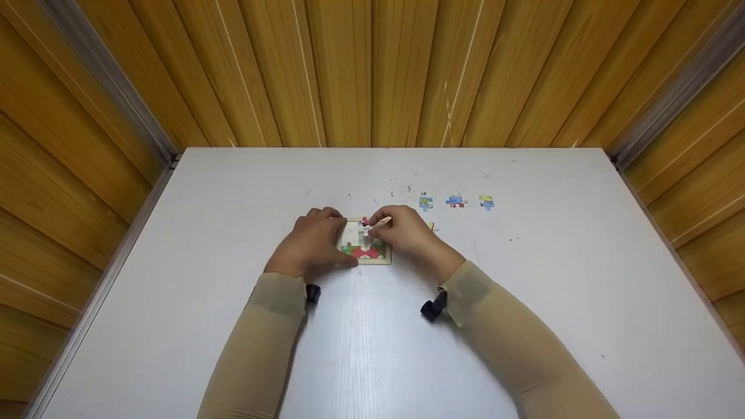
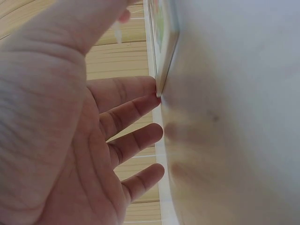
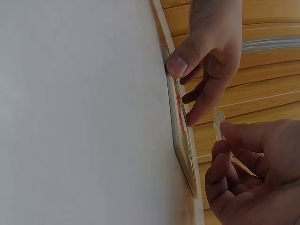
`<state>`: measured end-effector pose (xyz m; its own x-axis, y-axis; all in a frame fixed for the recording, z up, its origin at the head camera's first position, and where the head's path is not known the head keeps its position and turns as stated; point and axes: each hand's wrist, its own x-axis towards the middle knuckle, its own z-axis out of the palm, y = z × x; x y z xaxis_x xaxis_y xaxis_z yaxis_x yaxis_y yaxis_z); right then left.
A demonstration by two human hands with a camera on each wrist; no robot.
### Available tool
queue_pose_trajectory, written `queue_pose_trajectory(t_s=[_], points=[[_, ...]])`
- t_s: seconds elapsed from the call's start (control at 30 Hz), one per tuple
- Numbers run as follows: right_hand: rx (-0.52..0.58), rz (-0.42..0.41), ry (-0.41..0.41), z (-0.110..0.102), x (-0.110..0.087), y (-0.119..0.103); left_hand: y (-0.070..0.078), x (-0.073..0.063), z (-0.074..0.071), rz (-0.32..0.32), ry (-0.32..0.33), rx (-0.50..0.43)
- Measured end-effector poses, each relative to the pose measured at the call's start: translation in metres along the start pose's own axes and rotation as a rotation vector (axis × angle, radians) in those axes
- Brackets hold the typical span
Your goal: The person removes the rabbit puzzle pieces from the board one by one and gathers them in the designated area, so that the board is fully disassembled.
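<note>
A small puzzle board (image 1: 378, 261) with a pale rim lies on the white table, red and green pieces set along its near side and a bare pale area at its left. My left hand (image 1: 311, 241) holds the board across its left side, thumb at the near edge and index fingertip at the far corner; its other fingers are spread beside it. Above the board, my right hand (image 1: 407, 233) pinches a small puzzle piece (image 3: 218, 123) between thumb and index finger. The piece stands tilted up, apart from the board in the right wrist view.
Loose puzzle pieces lie in a row beyond the right hand: one blue and green (image 1: 426, 202), one blue and red (image 1: 457, 201), one blue and yellow (image 1: 486, 202). A yellow-edged piece (image 1: 431, 226) is partly hidden behind the right hand. Wood-panelled walls (image 1: 372, 75) border the table.
</note>
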<state>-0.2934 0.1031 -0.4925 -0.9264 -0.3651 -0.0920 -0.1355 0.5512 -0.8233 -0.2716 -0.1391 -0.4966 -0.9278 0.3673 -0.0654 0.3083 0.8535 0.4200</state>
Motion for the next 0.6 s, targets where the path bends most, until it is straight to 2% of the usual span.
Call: queue_pose_trajectory(t_s=[0.33, 0.6], points=[[-0.068, 0.003, 0.069, -0.049, -0.014, 0.011, 0.003, 0.0, 0.001, -0.042, -0.001, -0.038], [-0.12, 0.057, 0.099, -0.082, -0.028, 0.04, 0.004, -0.002, 0.001, -0.064, -0.006, -0.053]])
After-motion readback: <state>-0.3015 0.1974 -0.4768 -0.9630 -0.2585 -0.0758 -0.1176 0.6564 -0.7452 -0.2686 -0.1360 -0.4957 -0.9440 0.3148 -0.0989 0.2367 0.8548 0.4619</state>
